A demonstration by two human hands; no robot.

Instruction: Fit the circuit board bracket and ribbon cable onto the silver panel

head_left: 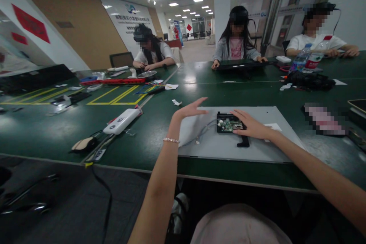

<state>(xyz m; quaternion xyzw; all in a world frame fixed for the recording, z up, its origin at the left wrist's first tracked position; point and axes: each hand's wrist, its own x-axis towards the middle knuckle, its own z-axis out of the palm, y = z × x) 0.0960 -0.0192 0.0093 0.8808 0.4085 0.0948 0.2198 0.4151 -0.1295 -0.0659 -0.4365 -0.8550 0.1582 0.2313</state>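
Note:
A pale grey panel (208, 148) lies flat near the table's front edge. On it sits a green circuit board (228, 124) in a black frame, with thin grey cables (204, 131) running out to its left. My right hand (251, 125) is at the right side of the board, fingers spread over its edge; whether it presses on it I cannot tell. A black bracket-like part (243, 142) shows just below that hand. Over the panel's left back corner my left hand (191, 110) is raised, fingers stretched out, holding nothing.
On the green table (154, 137), a white power bank (121, 121) and a beige-and-black mouse (84, 144) lie left. A blurred phone-like object (326, 120), bottles (313, 61) and a black bundle (310, 81) are right. Several people sit across the table.

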